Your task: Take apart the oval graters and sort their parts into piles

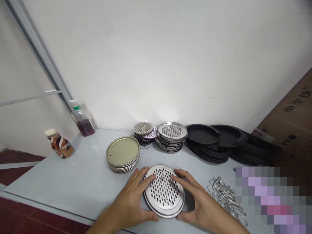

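In front of me is a round metal grater disc (pixel 163 188) with rows of slots, sitting in a rimmed metal ring. My left hand (pixel 133 196) grips its left edge, thumb at the near side and index finger resting on the slotted top. On the opposite edge, my right hand (pixel 198 198) does the same, with its index fingertip over the slots. Beyond the left hand stands a stack of gold-coloured round plates (pixel 123 151). Loose bent wire pieces (pixel 225 195) lie in a pile to the right of my right hand.
Along the wall stand a stack of small perforated discs (pixel 143 128), a stack of rimmed grater discs (pixel 172 131) and black round trays (pixel 203 135). A brown bottle (pixel 59 144) and a bottle of dark liquid (pixel 84 122) are at left. Cardboard boxes (pixel 290 113) are at right.
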`<move>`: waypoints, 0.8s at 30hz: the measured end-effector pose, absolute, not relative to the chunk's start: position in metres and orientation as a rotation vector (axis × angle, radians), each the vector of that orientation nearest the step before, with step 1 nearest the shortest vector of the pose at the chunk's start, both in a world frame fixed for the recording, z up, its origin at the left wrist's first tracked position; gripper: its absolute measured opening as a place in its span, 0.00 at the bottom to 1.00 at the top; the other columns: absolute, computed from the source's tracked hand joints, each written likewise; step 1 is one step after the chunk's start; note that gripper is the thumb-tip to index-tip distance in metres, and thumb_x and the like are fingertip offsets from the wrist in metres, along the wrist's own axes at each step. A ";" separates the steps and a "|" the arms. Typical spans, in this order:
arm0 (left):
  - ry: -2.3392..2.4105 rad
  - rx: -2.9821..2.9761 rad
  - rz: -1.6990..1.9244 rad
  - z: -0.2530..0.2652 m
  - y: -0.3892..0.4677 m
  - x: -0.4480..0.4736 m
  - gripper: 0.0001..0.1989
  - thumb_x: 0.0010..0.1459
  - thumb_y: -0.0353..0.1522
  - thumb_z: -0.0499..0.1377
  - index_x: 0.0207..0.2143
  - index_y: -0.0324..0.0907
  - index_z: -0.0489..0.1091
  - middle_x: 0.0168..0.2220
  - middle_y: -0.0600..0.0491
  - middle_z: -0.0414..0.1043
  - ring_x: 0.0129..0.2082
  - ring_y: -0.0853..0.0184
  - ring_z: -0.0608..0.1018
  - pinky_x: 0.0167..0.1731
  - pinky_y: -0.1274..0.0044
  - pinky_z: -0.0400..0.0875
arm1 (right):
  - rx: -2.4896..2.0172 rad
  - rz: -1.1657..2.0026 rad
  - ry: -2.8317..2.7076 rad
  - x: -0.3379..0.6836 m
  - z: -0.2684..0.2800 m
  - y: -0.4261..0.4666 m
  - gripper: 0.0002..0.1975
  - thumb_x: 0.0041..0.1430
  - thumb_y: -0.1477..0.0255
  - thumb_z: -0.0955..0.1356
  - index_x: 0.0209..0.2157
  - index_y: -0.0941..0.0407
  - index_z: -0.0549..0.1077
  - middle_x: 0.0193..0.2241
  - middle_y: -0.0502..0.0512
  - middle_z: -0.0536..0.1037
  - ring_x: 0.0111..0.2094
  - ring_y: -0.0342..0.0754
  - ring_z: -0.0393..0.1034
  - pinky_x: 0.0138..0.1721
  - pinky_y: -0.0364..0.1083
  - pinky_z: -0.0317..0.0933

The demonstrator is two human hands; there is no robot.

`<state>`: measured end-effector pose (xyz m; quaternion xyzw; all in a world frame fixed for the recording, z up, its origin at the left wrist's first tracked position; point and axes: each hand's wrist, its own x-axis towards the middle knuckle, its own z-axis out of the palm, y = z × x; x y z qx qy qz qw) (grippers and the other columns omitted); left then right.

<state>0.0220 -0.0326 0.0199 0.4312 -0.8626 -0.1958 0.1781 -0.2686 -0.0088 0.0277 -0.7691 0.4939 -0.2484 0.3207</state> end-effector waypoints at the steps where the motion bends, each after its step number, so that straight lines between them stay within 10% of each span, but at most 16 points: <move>1: -2.436 1.230 -0.573 0.021 -0.033 0.022 0.52 0.40 0.54 0.68 0.66 0.53 0.54 0.69 0.43 0.45 0.67 0.43 0.51 0.62 0.48 0.51 | -2.019 -0.647 1.296 -0.268 0.027 -0.009 0.45 0.44 0.63 0.77 0.63 0.47 0.60 0.68 0.59 0.49 0.67 0.63 0.44 0.65 0.61 0.45; 18: -2.486 1.192 -0.642 0.026 -0.033 0.020 0.49 0.47 0.53 0.64 0.67 0.53 0.49 0.71 0.46 0.36 0.69 0.45 0.45 0.63 0.49 0.45 | -2.050 -0.654 1.322 -0.263 0.029 -0.012 0.40 0.45 0.54 0.75 0.59 0.49 0.67 0.67 0.61 0.51 0.66 0.65 0.47 0.65 0.62 0.46; 21: -2.173 1.116 -0.868 0.046 -0.022 0.011 0.37 0.51 0.54 0.61 0.59 0.49 0.64 0.67 0.44 0.52 0.65 0.47 0.57 0.62 0.55 0.55 | -2.037 -0.644 1.333 -0.264 0.029 -0.013 0.41 0.44 0.55 0.76 0.60 0.49 0.66 0.67 0.61 0.51 0.66 0.65 0.47 0.65 0.61 0.46; 24: -1.732 0.998 -1.224 0.076 0.001 0.003 0.23 0.57 0.54 0.54 0.40 0.47 0.73 0.42 0.46 0.76 0.47 0.56 0.76 0.52 0.62 0.71 | -2.041 -0.629 1.352 -0.264 0.028 -0.013 0.42 0.43 0.55 0.76 0.60 0.48 0.65 0.67 0.61 0.50 0.67 0.64 0.46 0.65 0.61 0.45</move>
